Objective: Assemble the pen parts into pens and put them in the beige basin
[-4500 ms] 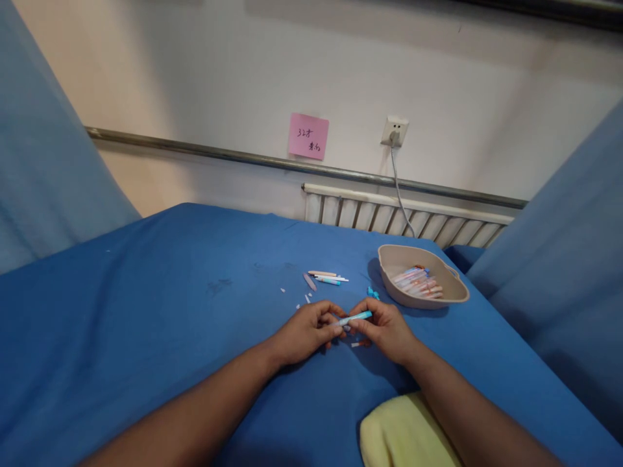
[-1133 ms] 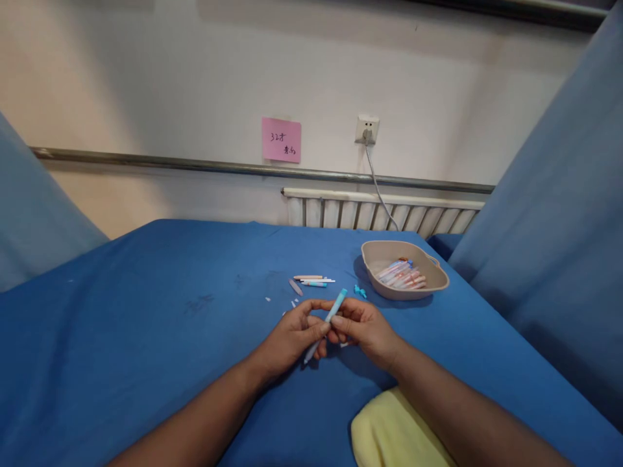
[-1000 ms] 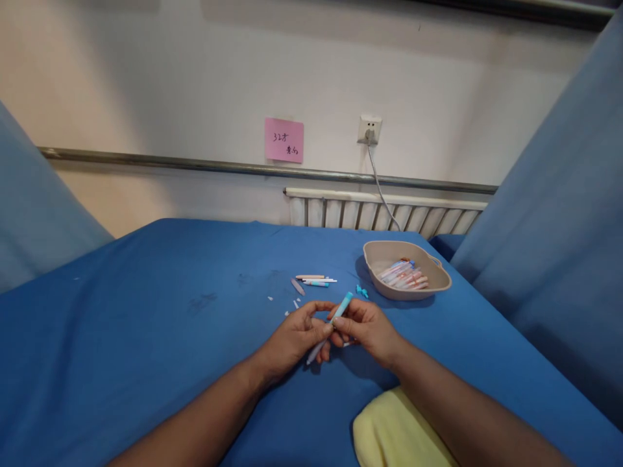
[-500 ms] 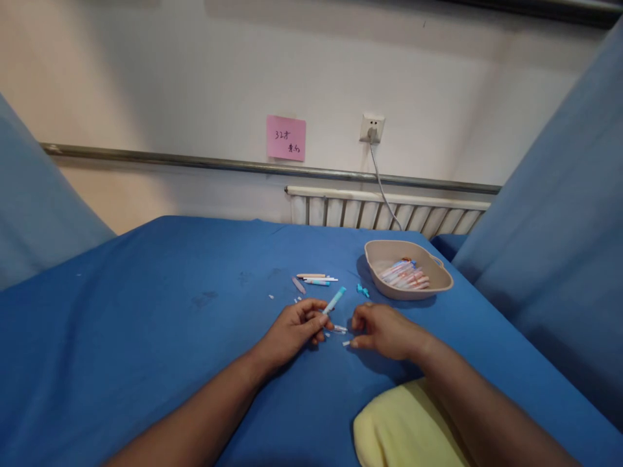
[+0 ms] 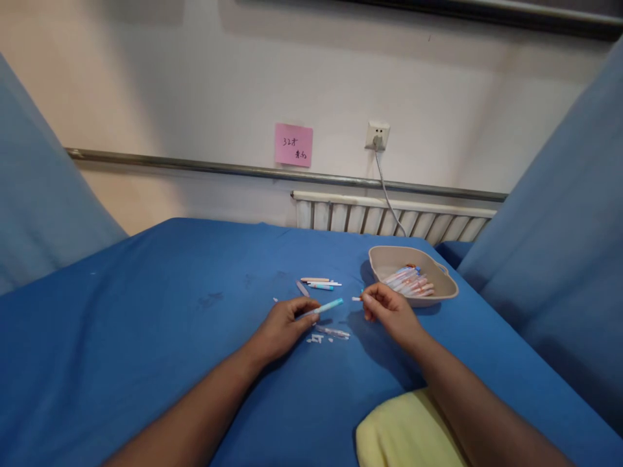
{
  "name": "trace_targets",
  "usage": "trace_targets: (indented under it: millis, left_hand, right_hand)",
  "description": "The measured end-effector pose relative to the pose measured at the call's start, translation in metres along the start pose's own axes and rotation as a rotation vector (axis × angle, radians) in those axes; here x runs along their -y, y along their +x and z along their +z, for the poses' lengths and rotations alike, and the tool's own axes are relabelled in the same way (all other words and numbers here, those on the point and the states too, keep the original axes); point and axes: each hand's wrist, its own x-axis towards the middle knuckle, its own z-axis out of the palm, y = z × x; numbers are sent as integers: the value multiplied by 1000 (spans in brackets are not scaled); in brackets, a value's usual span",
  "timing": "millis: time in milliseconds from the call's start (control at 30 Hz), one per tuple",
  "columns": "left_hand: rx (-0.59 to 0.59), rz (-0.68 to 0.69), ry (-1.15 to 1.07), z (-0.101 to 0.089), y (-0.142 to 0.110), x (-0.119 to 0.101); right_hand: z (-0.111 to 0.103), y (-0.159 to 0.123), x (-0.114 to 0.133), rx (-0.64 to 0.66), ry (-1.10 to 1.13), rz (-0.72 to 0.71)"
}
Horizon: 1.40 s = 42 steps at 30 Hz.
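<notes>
My left hand (image 5: 287, 326) is closed round a pale blue pen barrel (image 5: 331, 305), whose turquoise end points right. Across a small gap, my right hand (image 5: 388, 310) pinches a small white piece (image 5: 357, 299) that sticks out toward the barrel's end; its exact kind is too small to tell. Below the hands lies a clear pen barrel (image 5: 333, 332) with several tiny white bits (image 5: 317, 338) beside it. Behind them rest a light brown stick-like part (image 5: 315, 279), a turquoise-and-white barrel (image 5: 321, 287) and a greyish-pink tube (image 5: 302, 288).
A beige basket (image 5: 450, 288) holding several clear pens (image 5: 411, 281) stands just behind my right hand. A yellow cloth bundle (image 5: 403, 431) lies under my right forearm on the blue sheet (image 5: 146, 337). Blue curtains (image 5: 549, 194) hang at both sides; a radiator (image 5: 341, 217) is behind.
My right hand has lifted the small white piece off the sheet and moved up, near the barrel's end. The left hand has tilted the barrel flatter, toward the right.
</notes>
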Motion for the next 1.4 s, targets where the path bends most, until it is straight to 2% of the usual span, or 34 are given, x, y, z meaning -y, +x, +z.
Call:
trace_targets:
  millis: [100, 533, 867, 1167, 1300, 1400]
  left_hand:
    - [23, 22, 39, 4, -2, 1]
    - [74, 35, 88, 6, -3, 6]
    - [89, -38, -46, 7, 0, 10]
    - [90, 79, 152, 4, -5, 4]
    - [111, 108, 171, 7, -6, 4]
    - [122, 68, 39, 8, -5, 4]
  right_hand:
    - [1, 1, -1, -30, 24, -15]
    - [3, -3, -8, 3, -90, -20]
    - [1, -5, -9, -36, -274, -156]
    - [1, -9, 8, -22, -460, -360]
    - [4, -9, 6, -6, -407, -376]
    - [7, -9, 6, -76, -244, -303]
